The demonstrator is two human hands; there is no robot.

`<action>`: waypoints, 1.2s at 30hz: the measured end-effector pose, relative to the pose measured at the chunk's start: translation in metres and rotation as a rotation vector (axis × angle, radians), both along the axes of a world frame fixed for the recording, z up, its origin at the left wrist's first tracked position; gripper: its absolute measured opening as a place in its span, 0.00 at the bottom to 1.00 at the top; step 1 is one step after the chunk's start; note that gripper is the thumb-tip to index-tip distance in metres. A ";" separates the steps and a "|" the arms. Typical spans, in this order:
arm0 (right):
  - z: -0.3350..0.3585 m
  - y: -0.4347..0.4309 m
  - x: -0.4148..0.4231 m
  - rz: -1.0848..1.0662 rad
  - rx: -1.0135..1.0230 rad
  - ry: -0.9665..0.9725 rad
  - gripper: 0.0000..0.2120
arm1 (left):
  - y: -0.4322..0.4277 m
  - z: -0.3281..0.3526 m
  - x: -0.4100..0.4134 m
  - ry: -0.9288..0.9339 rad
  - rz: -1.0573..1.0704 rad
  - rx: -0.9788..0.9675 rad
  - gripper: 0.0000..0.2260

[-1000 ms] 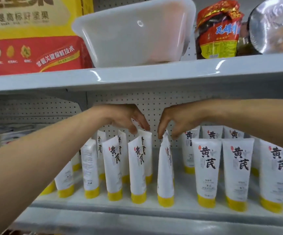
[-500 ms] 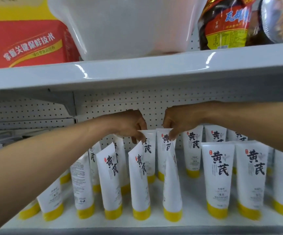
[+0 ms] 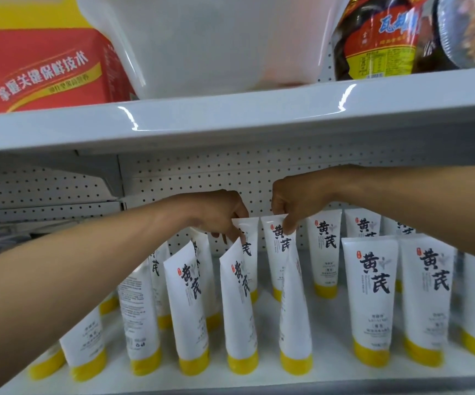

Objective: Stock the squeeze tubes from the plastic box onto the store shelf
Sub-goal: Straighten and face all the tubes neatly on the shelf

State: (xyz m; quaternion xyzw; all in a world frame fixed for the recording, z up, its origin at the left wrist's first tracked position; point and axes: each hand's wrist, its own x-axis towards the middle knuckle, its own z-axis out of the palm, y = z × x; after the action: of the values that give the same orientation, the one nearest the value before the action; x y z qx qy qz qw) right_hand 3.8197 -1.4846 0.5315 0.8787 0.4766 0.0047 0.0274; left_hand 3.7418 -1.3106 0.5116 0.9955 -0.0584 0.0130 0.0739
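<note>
Reaching in from eight o'clock with the left hand (image 3: 216,215) and from three o'clock with the right hand (image 3: 299,195), both bare, nearly meeting at mid-view in front of the white pegboard (image 3: 259,172).

Right: pinching the flat crimped top of the right rear tube (image 3: 277,252), fingers (image 3: 288,227) curled tight, one digit pressed on its printed face.

Left: fingers (image 3: 240,213) curled downward, tips closed on the top-left corner of the left rear tube (image 3: 251,238). Just beside them, at six o'clock from the tips, the top of a leaning tube (image 3: 237,303) tilted toward one o'clock. Cannot tell whether touching that one too.

Both held tubes upright, side by side, close but apart, standing on the lower shelf (image 3: 330,376) near its back.

Around them, more squeeze tubes (image 3: 373,295): white, black characters, yellow caps, all cap-down on the same shelf. From four to three o'clock, set in straight rows facing forward. From seven to six o'clock, turned at assorted angles, some showing their backs, several partly hidden behind the left forearm.

On the upper shelf (image 3: 230,121), at twelve o'clock: translucent plastic box (image 3: 216,44), contents not discernible. Just beside it at ten o'clock, a red and yellow carton (image 3: 45,69); at one o'clock, a dark pouch (image 3: 378,38) with a red and yellow label.
</note>
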 end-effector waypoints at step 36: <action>-0.001 -0.002 -0.004 0.009 0.042 0.062 0.06 | -0.007 0.000 0.001 -0.004 -0.028 -0.027 0.05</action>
State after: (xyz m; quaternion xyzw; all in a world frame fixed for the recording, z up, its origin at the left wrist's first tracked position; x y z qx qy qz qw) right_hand 3.8153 -1.4865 0.5303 0.8767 0.4809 -0.0124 -0.0058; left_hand 3.7425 -1.3174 0.5112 0.9934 -0.0725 0.0146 0.0872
